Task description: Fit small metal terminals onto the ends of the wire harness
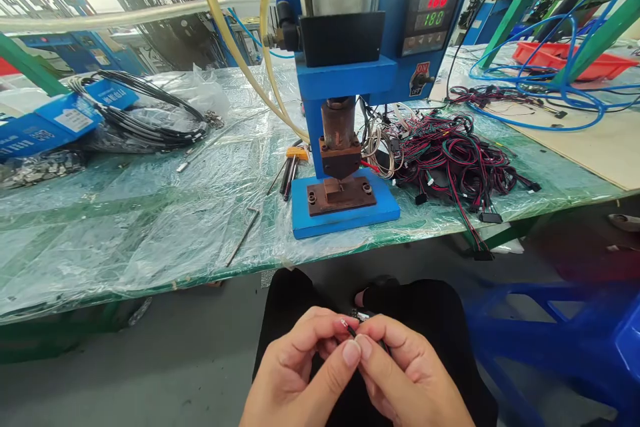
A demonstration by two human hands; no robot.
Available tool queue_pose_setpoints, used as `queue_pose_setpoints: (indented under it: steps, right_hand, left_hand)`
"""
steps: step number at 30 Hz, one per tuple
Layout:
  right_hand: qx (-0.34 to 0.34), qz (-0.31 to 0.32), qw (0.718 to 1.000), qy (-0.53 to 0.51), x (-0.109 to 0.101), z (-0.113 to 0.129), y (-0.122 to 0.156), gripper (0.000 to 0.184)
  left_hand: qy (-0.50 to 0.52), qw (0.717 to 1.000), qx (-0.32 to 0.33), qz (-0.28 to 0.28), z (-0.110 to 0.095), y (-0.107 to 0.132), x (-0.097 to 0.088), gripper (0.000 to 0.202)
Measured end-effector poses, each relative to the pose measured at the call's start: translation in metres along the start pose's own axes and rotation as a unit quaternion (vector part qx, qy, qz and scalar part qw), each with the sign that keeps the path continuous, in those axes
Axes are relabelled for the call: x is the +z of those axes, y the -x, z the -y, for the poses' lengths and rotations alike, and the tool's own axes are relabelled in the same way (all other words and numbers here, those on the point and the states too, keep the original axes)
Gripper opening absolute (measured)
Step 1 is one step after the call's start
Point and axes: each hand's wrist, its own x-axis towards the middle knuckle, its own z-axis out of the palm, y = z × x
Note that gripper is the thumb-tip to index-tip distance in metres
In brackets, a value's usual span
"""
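Note:
My left hand (293, 363) and my right hand (400, 373) meet over my lap at the bottom of the view. Both pinch a thin black wire (351, 329) with a small metal tip between thumbs and forefingers. A small black connector (364, 314) shows just above my right fingers. In front of me on the bench stands a blue heated press (345, 207) with a brown die block (341, 153); its display (434, 10) reads 180. A tangle of red and black wire harnesses (450, 157) lies to the right of the press.
Plastic sheet covers the green bench (125, 233). A coil of black cables (145, 113) and blue boxes (47, 123) lie at the left. Hand tools (290, 170) sit beside the press. Blue tubing and a red tray (575, 60) lie far right. A blue stool (565, 340) stands on my right.

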Motion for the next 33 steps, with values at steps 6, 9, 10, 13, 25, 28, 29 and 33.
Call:
queue_pose_setpoints:
  steps: [6, 9, 10, 13, 25, 28, 29, 33]
  right_hand:
    - [0.008, 0.013, 1.000, 0.005, -0.0004, 0.0009, 0.0005, 0.050]
    - [0.021, 0.024, 0.999, 0.006, -0.0026, -0.0001, 0.0016, 0.044]
    - [0.024, 0.021, 0.999, 0.009, -0.0034, -0.0011, 0.0016, 0.041]
    - [0.021, 0.010, 0.999, 0.025, -0.0044, -0.0044, 0.0005, 0.039]
    - [-0.035, -0.017, 0.996, 0.084, 0.0002, -0.0068, 0.0023, 0.045]
    - [-0.037, -0.004, 0.997, 0.071, 0.0005, -0.0076, 0.0006, 0.044]
    - [-0.037, -0.001, 0.997, 0.068, 0.0007, -0.0073, 0.0002, 0.043]
    - [-0.035, -0.025, 0.997, 0.069, 0.0038, -0.0048, 0.0021, 0.039]
  left_hand:
    - [0.051, 0.999, -0.010, -0.002, -0.0013, -0.0008, 0.0042, 0.016]
    - [0.072, 0.997, -0.011, -0.013, 0.0002, -0.0009, 0.0045, 0.014]
    - [0.076, 0.997, -0.012, -0.015, 0.0006, -0.0010, 0.0046, 0.013]
    - [0.087, 0.996, -0.015, -0.022, 0.0013, -0.0014, 0.0049, 0.013]
    - [0.141, 0.988, -0.036, -0.042, 0.0068, -0.0015, 0.0063, 0.019]
    - [0.141, 0.989, -0.023, -0.036, 0.0068, -0.0003, 0.0061, 0.017]
    - [0.142, 0.989, -0.022, -0.039, 0.0066, 0.0002, 0.0058, 0.017]
    - [0.129, 0.990, -0.021, -0.054, 0.0036, 0.0035, 0.0047, 0.019]
